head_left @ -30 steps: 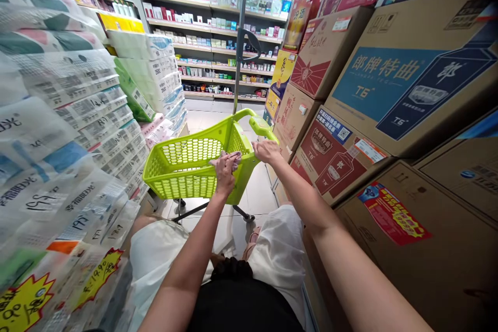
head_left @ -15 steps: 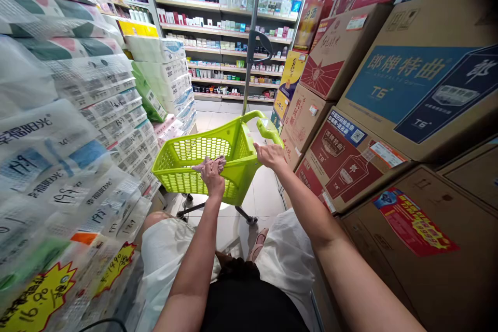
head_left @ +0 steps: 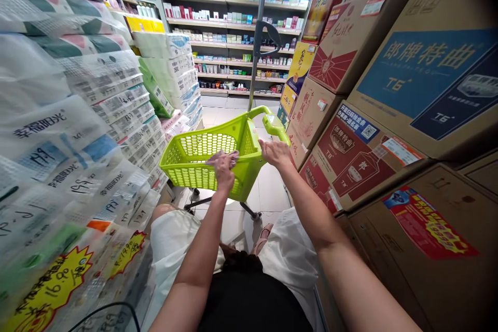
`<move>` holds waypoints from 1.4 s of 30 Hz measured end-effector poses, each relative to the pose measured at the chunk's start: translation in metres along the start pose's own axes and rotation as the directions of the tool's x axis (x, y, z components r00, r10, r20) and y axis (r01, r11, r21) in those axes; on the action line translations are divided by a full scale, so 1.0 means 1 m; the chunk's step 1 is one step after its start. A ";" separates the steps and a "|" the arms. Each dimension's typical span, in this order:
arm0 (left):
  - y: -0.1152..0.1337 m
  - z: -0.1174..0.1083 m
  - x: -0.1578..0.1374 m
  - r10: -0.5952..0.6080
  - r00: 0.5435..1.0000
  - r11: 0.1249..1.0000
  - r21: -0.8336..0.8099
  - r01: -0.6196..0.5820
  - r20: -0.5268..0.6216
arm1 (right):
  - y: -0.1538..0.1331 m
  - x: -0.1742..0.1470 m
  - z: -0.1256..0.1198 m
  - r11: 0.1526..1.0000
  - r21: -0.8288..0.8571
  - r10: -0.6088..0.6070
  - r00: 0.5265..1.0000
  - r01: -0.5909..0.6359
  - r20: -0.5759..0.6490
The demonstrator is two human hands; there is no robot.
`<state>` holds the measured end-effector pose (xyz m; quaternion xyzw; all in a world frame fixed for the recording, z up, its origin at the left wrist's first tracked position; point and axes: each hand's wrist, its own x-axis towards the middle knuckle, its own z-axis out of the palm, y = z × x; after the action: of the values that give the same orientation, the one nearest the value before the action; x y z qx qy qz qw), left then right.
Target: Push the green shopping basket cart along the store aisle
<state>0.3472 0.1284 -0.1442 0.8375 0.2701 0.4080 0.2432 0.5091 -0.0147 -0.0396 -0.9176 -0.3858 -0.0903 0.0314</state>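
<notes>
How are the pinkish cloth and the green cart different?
The cloth is pale pink; the cart is bright lime green. The cloth is small and bunched up in the left hand, while the cart is much bigger and stands on wheels. The cloth looks soft and crumpled; the cart's basket looks stiff, with holes in its sides. Both have a hand on them: the right hand is at the cart's edge.

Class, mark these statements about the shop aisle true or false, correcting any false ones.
1. The left hand holds a crumpled pale-pink cloth. True.
2. The right hand holds a second cloth. False: it touches the lime-green perforated plastic shopping cart.
3. White plastic-wrapped packs are stacked on the person's left. True.
4. Brown cardboard boxes with printed panels are stacked on the left too. False: they are on the right.
5. The person wears a black top. True.
</notes>
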 end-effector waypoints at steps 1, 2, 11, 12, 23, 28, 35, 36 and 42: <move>0.000 0.000 0.000 0.060 0.998 0.998 -0.016 -0.060 0.033 | 0.000 0.000 0.000 1.000 -0.004 -0.002 1.000 0.002 0.005; -0.001 0.000 0.000 0.106 0.993 0.994 -0.022 -0.105 0.060 | 0.000 0.000 0.000 1.000 -0.009 -0.006 1.000 0.006 0.010; -0.040 -0.029 0.006 0.047 0.996 0.992 0.112 -0.055 0.073 | 0.001 0.001 0.002 1.000 -0.016 -0.007 0.999 0.007 -0.045; -0.041 -0.029 0.004 0.097 0.990 0.990 0.089 -0.106 0.101 | 0.002 0.001 0.002 1.000 -0.015 -0.007 0.999 0.006 -0.047; -0.074 -0.052 0.004 0.160 0.972 0.972 0.146 -0.186 0.170 | 0.002 -0.003 -0.004 1.000 -0.017 0.011 1.000 -0.011 -0.005; -0.094 -0.070 0.008 -0.009 0.997 0.958 0.286 -0.013 0.073 | 0.002 -0.005 -0.006 1.000 -0.023 0.010 1.000 -0.010 0.005; -0.119 -0.097 0.014 -0.049 0.995 0.956 0.293 0.023 0.082 | 0.002 -0.005 -0.003 1.000 -0.002 0.006 1.000 -0.006 0.003; -0.124 -0.102 0.016 -0.097 0.995 0.944 0.319 0.084 0.026 | 0.002 -0.005 -0.003 1.000 0.000 0.005 1.000 -0.005 -0.002; -0.148 -0.123 0.020 -0.087 0.992 0.951 0.302 0.057 0.086 | 0.001 -0.005 -0.001 1.000 -0.001 0.015 1.000 -0.015 -0.009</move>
<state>0.2199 0.2732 -0.1583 0.8734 0.3469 0.3112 0.1414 0.5061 -0.0190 -0.0396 -0.9201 -0.3786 -0.0946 0.0332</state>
